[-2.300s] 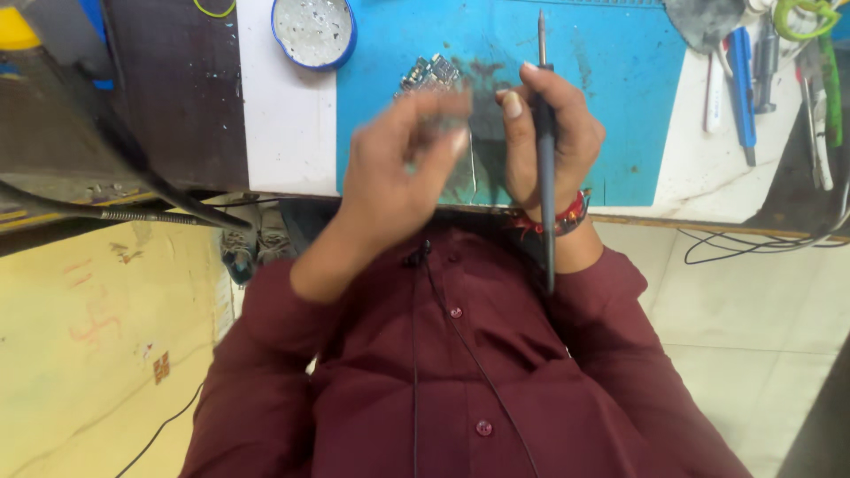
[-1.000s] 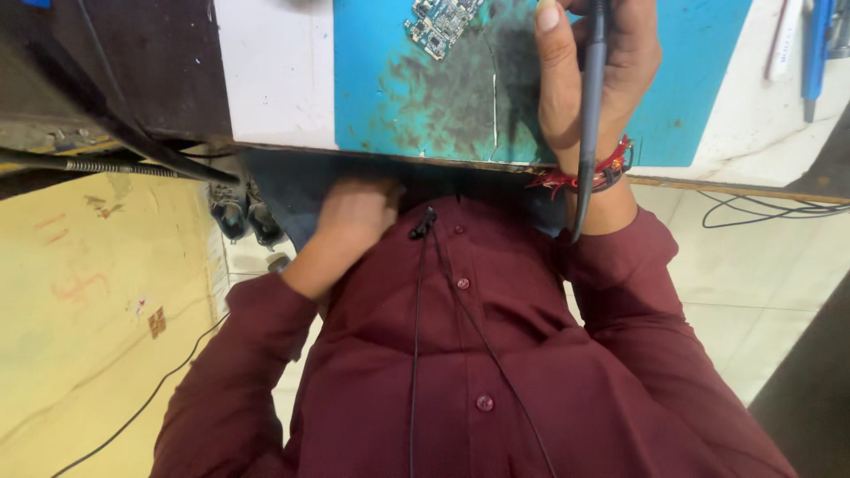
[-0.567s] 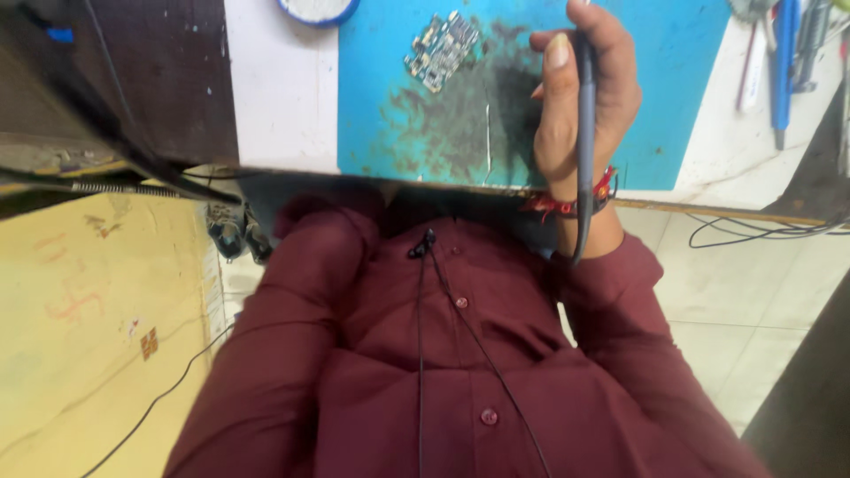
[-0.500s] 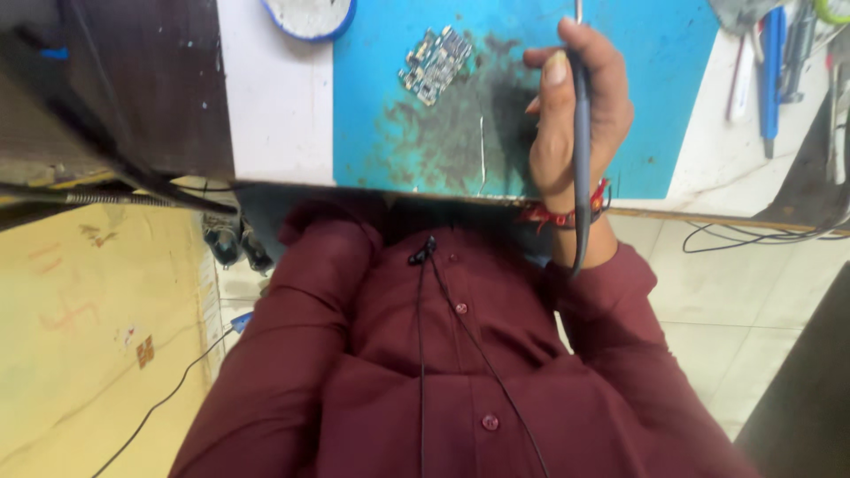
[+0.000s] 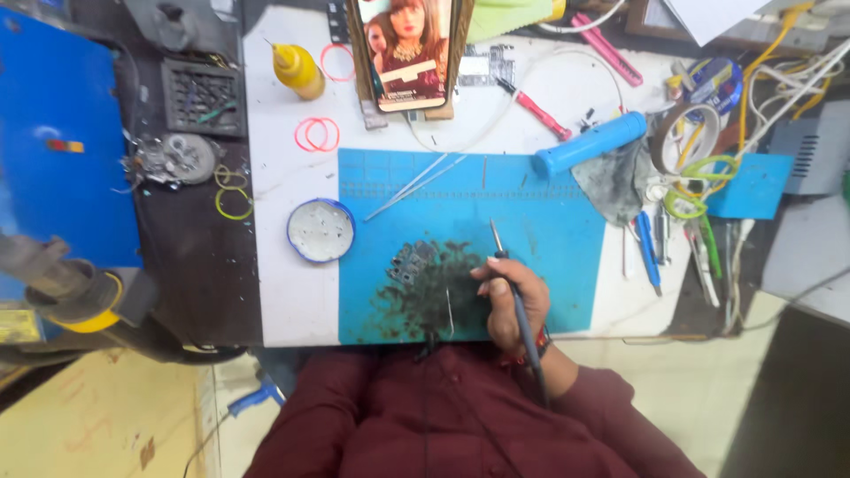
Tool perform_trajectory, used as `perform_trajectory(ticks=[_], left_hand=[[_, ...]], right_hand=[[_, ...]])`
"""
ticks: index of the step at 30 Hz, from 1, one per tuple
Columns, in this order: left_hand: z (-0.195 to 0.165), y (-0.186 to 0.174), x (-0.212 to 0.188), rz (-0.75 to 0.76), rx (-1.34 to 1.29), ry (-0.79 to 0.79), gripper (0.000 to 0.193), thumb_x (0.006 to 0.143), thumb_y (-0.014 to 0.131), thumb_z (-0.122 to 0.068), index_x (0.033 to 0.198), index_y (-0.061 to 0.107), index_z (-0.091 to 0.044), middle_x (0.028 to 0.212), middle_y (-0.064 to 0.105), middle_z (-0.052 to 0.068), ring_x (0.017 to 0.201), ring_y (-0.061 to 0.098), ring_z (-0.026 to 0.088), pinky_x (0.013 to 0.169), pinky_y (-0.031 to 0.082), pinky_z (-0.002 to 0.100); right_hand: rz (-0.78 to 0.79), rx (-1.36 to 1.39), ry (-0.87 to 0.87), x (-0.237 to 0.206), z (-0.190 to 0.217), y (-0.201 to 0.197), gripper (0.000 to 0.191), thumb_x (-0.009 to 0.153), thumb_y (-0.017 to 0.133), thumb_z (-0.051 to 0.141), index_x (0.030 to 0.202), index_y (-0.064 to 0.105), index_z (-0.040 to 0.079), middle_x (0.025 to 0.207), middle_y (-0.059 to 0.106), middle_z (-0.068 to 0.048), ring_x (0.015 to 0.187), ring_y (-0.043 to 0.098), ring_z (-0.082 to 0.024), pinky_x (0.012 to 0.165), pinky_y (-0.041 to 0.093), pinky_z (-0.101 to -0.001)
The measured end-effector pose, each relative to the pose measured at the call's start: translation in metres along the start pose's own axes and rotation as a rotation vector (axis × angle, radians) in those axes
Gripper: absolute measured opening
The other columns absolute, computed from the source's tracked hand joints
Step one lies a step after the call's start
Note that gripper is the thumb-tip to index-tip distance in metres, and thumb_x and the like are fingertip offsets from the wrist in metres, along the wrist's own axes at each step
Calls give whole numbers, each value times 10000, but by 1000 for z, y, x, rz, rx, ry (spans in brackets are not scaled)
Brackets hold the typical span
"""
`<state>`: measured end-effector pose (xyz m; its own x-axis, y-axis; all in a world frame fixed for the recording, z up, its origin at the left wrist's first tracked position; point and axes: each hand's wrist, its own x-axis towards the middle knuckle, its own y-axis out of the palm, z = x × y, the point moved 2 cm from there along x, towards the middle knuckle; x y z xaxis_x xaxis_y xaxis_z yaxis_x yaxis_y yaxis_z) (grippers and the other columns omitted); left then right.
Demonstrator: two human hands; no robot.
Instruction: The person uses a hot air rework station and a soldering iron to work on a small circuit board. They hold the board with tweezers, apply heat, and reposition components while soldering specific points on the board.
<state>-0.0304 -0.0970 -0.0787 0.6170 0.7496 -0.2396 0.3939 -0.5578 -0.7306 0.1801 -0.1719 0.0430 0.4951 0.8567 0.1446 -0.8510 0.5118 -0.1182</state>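
Camera tilts up since earlier, left hand now out of view, right hand [image 5: 512, 301] grip pinching iron [image 5: 513, 292] pen-style over blue mat [image 5: 549, 221] near small board [image 5: 414, 262]; tip could slip and scorch mat or fingers.

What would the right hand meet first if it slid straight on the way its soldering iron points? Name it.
Probably nothing soon: from the right hand, the soldering iron tip aims up across bare blue mat; the blue handle lies roughly beyond, though depth is unclear.
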Motion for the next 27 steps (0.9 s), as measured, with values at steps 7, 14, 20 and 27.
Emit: perform_trajectory(ticks=[7, 14, 20, 27], left_hand=[[15, 15, 6, -28, 6, 38, 301, 977, 537, -265, 1156, 694, -82, 1168, 704, 172, 1076, 661, 376, 936, 498, 478], [1, 18, 19, -23, -40, 75, 296, 990, 522, -278, 1124, 701, -83, 1136, 711, 162, 1045, 672, 369, 915, 509, 472], [2, 3, -7, 448, -145, 42, 300, 1002, 508, -289, 1096, 706, -85, 1109, 718, 154, 1019, 681, 363, 897, 517, 467], [-30, -101, -83, 635, 355, 52, 281, 981, 522, -277, 993, 712, -71, 1001, 731, 152, 941, 696, 358, 857, 532, 467]], right_hand=[[27, -62, -28, -10, -15, -6, 287, 1082, 546, 197, 1294, 615, 17, 990, 736, -156, 759, 650, -130, 688, 543, -264], [72, -44, -16, 2, -6, 3, 396, 1116, 546, 348, 1333, 625, 26, 987, 714, -89, 810, 628, -102, 701, 503, -248], [42, 82, -9, 2, -10, 5, 537, 1122, 515, 441, 1470, 516, 32, 1016, 602, -36, 840, 552, -82, 745, 482, -244], [-13, 233, 9, 5, -17, 9, 386, 1129, 598, 298, 1403, 453, 67, 1131, 574, -49, 915, 540, -96, 796, 496, -258]])
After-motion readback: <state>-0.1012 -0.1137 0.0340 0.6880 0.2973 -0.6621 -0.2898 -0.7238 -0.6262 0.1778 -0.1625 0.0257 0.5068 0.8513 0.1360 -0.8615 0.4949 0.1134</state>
